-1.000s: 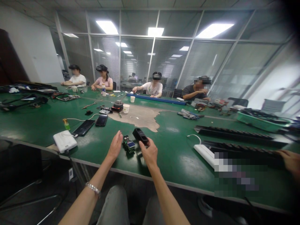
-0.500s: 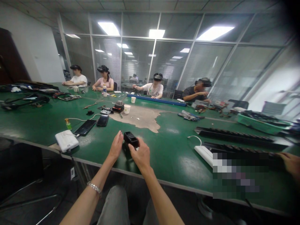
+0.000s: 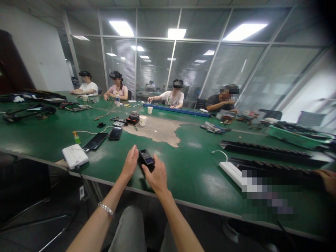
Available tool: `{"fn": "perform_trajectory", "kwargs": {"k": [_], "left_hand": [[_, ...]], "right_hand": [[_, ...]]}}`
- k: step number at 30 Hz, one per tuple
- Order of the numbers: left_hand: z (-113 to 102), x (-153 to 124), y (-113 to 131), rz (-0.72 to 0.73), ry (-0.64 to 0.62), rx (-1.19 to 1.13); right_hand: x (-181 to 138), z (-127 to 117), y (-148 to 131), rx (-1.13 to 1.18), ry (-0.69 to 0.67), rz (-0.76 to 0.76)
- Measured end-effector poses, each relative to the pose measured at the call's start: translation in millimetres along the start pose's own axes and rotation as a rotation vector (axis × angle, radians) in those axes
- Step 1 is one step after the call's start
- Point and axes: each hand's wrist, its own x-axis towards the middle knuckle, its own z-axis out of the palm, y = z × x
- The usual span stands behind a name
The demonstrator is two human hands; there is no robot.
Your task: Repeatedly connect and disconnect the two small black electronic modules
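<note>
Lower centre of frame, at the near edge of the green table [image 3: 199, 164]: one small black device [image 3: 146, 159], with a bluish screen on its top face, held just above the surface. Right hand [image 3: 156, 176]: fingers closed around the device's lower end, gripping it. Left hand [image 3: 130, 162]: open, flat, fingers together, set just beside the device's left side; contact cannot be told. Progress, as judged: device lifted and in hand; nothing yet fitted to it or set apart. Left of frame: white box [image 3: 75, 156], two dark phones [image 3: 95, 140]. Upper centre: paper cup [image 3: 142, 120]. Far side: four seated people, own work.
</note>
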Motion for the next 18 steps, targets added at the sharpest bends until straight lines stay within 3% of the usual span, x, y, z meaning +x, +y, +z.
{"fn": "perform_trajectory", "kwargs": {"k": [6,11,14,18], "left_hand": [[1,3,-3,0.015,0.006,0.003],[0,1,1,0.0,-0.002,0.005],[0,-1,3,-0.007,-0.004,0.008],[1,-2,5,-0.02,0.002,0.011]], "right_hand": [[1,-2,-3,0.052,-0.028,0.079],[26,-14,-7,0.288,0.028,0.192],[39,-19,5,0.343,0.091,0.249],[41,-19,31,0.225,0.086,0.237]]}}
